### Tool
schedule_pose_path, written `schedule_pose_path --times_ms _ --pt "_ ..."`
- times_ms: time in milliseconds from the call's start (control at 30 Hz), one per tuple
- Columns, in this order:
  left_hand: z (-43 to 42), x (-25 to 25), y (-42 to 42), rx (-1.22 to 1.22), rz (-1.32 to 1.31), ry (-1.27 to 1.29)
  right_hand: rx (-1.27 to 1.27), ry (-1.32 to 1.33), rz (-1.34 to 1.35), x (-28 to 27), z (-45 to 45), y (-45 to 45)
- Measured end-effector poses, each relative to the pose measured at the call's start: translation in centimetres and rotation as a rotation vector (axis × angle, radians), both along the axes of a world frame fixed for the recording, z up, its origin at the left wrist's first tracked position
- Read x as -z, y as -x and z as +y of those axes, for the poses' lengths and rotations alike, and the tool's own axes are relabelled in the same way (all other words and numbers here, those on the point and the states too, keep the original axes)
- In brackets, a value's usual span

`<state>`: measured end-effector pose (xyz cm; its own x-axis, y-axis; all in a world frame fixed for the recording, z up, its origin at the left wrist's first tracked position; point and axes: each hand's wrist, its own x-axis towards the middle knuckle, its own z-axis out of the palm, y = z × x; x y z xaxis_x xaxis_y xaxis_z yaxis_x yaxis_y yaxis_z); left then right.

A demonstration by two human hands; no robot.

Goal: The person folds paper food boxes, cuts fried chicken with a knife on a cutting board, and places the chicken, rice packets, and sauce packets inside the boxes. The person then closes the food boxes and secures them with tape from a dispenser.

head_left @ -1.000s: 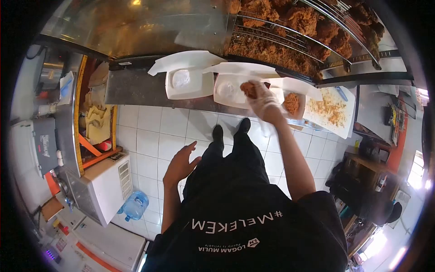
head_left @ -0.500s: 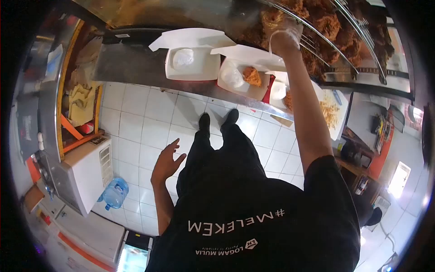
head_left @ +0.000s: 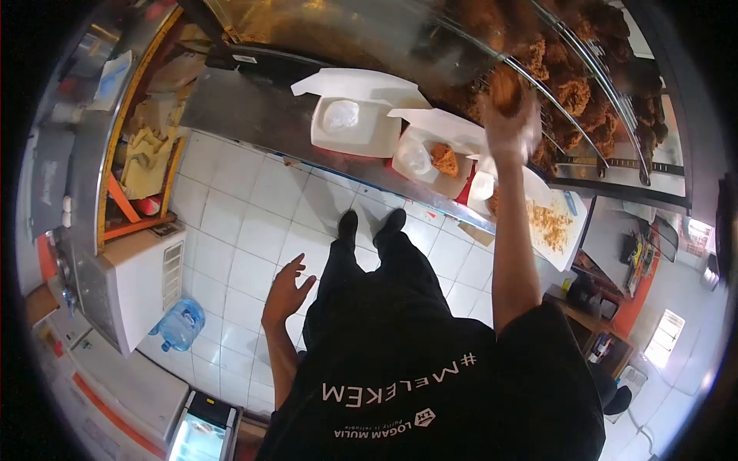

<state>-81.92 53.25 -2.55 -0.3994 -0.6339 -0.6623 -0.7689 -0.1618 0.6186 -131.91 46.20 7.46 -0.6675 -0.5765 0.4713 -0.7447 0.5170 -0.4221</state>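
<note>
From my end I have the right hand in a clear plastic glove, blurred, its fingers curled around a brown, crumb-coated piece of fried chicken at the front of a metal-framed display cabinet. My left hand is bare, fingers loosely spread and thumb apart, above the white tiled floor.

Near the right hand I see more brown fried pieces on the cabinet's wire racks. Below, on the dark metal worktop, I count three white card boxes with raised lids. The left box holds a white rounded bundle; the middle box holds a similar bundle and a chicken piece, side by side; the right box is partly hidden by my right forearm. Beyond it lies a white crumb-strewn board. Farther out, a blue clear water bottle lies on the floor.
</note>
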Motion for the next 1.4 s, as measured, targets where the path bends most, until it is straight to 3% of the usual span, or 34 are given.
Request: schedule_pose_path --times_ms 67,133,200,300,367,467,500,600,733,833,933,967,1000,1033,1167,1233,1300,1367,1400 --pt "0.2 0.5 -0.2 -0.022 0.031 0.013 -0.045 0.011 0.004 -1.9 2.8 -4.6" --pt "0.2 0.7 -0.3 0.002 0.029 0.049 -0.43 0.218 -0.321 -0.1 3.8 -7.9" --pt "-0.2 0.9 -0.2 0.042 0.012 0.048 -0.437 -0.072 -0.319 1.8 3.3 -12.7" --pt "-0.9 0.7 0.0 0.07 0.017 0.079 -0.403 -0.21 -0.284 5.8 -0.5 -16.7" --pt "-1.3 -0.1 0.1 0.022 0.021 0.08 -0.282 -0.307 -0.409 8.2 -4.0 -17.0" --pt "-1.3 -1.2 -0.5 -0.028 0.022 0.079 -0.204 -0.276 -0.35 11.0 -5.5 -16.9" --pt "-0.9 -0.8 -1.1 -0.021 0.016 0.082 -0.182 -0.387 -0.278 11.6 -6.0 -17.1" --pt "-0.2 -0.4 -1.5 -0.016 0.011 0.033 -0.312 -0.543 -0.34 9.6 -4.3 -16.2" --pt "-0.1 0.1 -0.1 0.048 0.139 0.001 -0.404 -0.399 -0.508 6.9 1.8 -16.2" --pt "-0.8 -2.2 6.1 0.129 0.474 -0.012 -0.781 -0.574 -0.28 10.2 8.1 -12.4" --pt "0.1 -7.1 15.4 0.252 0.713 -0.061 -0.246 0.054 -0.801 11.1 13.3 -11.0" --pt "0.7 -8.8 18.5 0.322 0.755 -0.04 -0.077 0.39 -0.926 10.5 14.0 -10.7" --pt "1.6 -9.7 21.5 0.395 0.865 0.138 0.109 0.825 -1.044 8.2 13.8 -10.6" --pt "2.5 -9.9 24.5 0.371 0.897 0.233 0.192 0.871 -1.045 4.6 14.2 -9.8" --pt "6.0 -10.8 32.5 0.322 0.923 0.326 0.3 0.943 -1.037 1.5 19.5 -4.6" --pt "7.7 -11.0 35.6 0.422 0.921 0.37 0.317 0.929 -1.003 1.3 22.4 -3.3" --pt "9.4 -9.5 39.2 0.462 0.969 0.452 0.193 0.631 -0.706 2.4 26.0 -3.1" --pt "9.4 -8.7 44.4 0.328 0.99 0.382 0.088 1.018 -0.976 0.2 25.8 -4.0" --pt "9.4 -8.8 46.7 0.259 0.927 0.276 0.0 0.712 -0.82 0.8 27.4 -4.3"
